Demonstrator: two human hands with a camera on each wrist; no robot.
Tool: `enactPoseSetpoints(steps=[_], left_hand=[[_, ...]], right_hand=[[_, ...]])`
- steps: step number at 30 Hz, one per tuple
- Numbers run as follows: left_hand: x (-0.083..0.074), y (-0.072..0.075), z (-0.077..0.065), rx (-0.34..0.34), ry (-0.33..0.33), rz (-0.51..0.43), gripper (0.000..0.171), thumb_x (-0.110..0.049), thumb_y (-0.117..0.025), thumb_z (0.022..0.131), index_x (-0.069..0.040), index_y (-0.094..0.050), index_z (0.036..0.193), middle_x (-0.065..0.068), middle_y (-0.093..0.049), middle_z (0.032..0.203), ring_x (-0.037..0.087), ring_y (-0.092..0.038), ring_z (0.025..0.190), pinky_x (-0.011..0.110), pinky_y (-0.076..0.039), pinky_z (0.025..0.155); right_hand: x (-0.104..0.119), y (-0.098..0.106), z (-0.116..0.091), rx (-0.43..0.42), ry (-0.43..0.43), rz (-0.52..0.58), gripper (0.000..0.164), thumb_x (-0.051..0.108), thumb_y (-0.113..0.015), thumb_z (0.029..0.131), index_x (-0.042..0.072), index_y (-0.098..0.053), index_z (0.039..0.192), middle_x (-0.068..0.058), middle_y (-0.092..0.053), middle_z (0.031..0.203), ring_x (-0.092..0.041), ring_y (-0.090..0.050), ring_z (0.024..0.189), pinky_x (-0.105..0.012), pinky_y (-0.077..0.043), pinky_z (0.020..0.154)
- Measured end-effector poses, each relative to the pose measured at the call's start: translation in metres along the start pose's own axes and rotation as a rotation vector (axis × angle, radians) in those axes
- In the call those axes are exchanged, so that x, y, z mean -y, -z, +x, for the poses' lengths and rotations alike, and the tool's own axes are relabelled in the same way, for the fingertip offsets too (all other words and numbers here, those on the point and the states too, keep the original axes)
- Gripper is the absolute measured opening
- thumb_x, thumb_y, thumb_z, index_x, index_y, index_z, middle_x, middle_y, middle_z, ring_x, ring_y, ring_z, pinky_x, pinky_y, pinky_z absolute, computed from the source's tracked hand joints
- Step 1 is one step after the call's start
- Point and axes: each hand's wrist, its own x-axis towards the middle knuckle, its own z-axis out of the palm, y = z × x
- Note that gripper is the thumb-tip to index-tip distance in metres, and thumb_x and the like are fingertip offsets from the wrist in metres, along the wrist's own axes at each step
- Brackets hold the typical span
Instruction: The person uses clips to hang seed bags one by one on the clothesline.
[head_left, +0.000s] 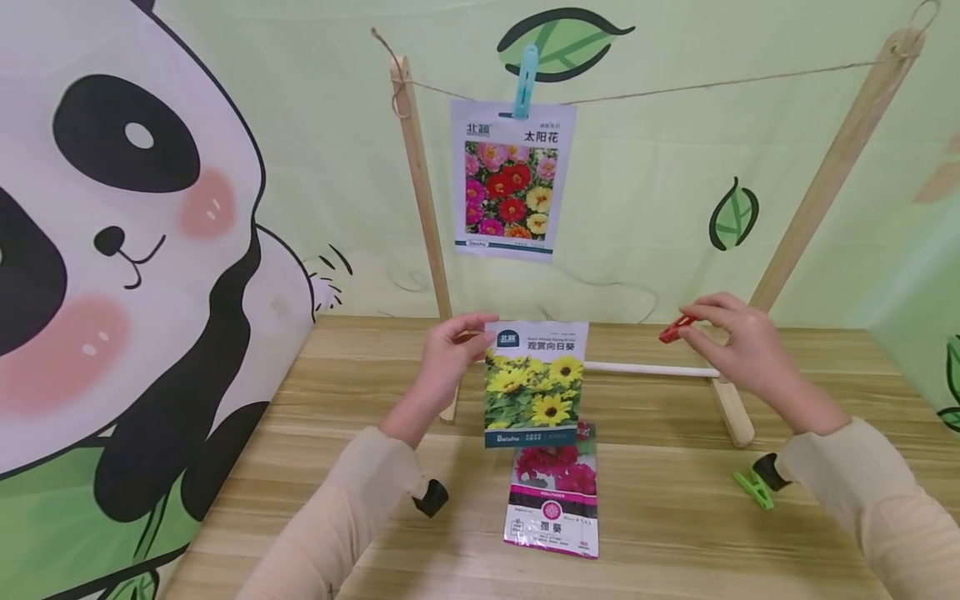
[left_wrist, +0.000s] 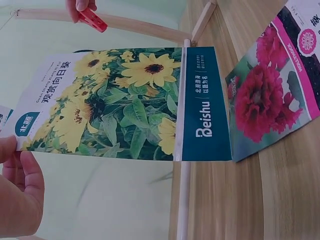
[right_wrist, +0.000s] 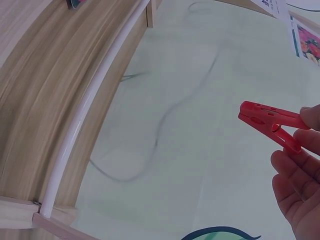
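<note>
My left hand (head_left: 452, 354) pinches the top left corner of a sunflower seed packet (head_left: 534, 387), held up above the table. In the left wrist view thumb and fingers grip that packet's corner. My right hand (head_left: 738, 346) pinches a red clothespin (head_left: 677, 328) by its handle ends; its tip points left in the head view, and the right wrist view shows its nose closed. Below the sunflower packet a hollyhock seed packet (head_left: 553, 508) lies on the table, its upper part overlapped in the head view. Another flower seed packet (head_left: 513, 183) hangs from the twine (head_left: 697, 87) under a blue clothespin (head_left: 526, 82).
Two wooden posts (head_left: 422, 192) hold the twine, with a white rod (head_left: 652, 369) between their feet. A green clothespin (head_left: 753, 489) lies on the wooden table (head_left: 675, 550) near the right sleeve. Behind hangs a green cloth with a printed panda (head_left: 135, 242).
</note>
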Motion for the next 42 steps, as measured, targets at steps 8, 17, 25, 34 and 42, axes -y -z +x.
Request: enactPoseSetpoints(steps=[8,17,25,34,42], left_hand=[[0.000,-0.006,0.001,0.015,-0.009,0.007,0.023,-0.003,-0.057,0.083,-0.004,-0.062,0.105,0.007,-0.057,0.100,0.013,-0.055,0.082,0.021,-0.049,0.067],[-0.002,-0.011,0.003,0.018,-0.023,0.020,0.023,-0.003,-0.058,0.083,-0.005,-0.063,0.105,0.012,-0.056,0.103,0.013,-0.056,0.083,0.023,-0.050,0.070],[-0.004,-0.017,0.007,0.030,-0.036,0.013,0.022,-0.004,-0.058,0.083,-0.006,-0.063,0.104,0.009,-0.057,0.100,0.012,-0.056,0.083,0.022,-0.049,0.070],[-0.005,-0.023,0.008,0.024,-0.047,0.013,0.022,-0.005,-0.058,0.083,-0.006,-0.064,0.103,0.008,-0.058,0.099,0.013,-0.056,0.083,0.022,-0.049,0.070],[-0.009,-0.029,0.008,0.000,-0.044,-0.004,0.022,-0.003,-0.058,0.082,-0.005,-0.064,0.103,0.009,-0.058,0.102,0.012,-0.056,0.083,0.023,-0.050,0.069]], right_hand=[[0.003,0.003,0.003,0.008,-0.016,0.001,0.027,0.000,-0.070,0.069,-0.004,-0.065,0.096,-0.012,-0.061,0.092,-0.022,-0.056,0.078,-0.015,-0.037,0.064],[0.001,0.004,0.009,-0.048,0.032,0.005,0.031,-0.006,-0.072,0.063,-0.005,-0.065,0.092,-0.014,-0.061,0.089,-0.024,-0.056,0.077,-0.007,-0.034,0.065],[0.001,0.006,0.014,-0.066,0.043,-0.006,0.031,-0.006,-0.072,0.061,-0.004,-0.066,0.091,-0.015,-0.061,0.089,-0.022,-0.056,0.074,-0.003,-0.032,0.067],[0.002,0.011,0.020,-0.080,0.052,-0.021,0.032,-0.005,-0.073,0.061,-0.005,-0.066,0.092,-0.015,-0.062,0.090,-0.020,-0.053,0.070,-0.008,-0.034,0.063],[0.005,0.014,0.026,-0.079,0.043,-0.003,0.032,-0.005,-0.072,0.063,-0.004,-0.065,0.094,-0.015,-0.062,0.091,-0.020,-0.054,0.073,-0.004,-0.032,0.066]])
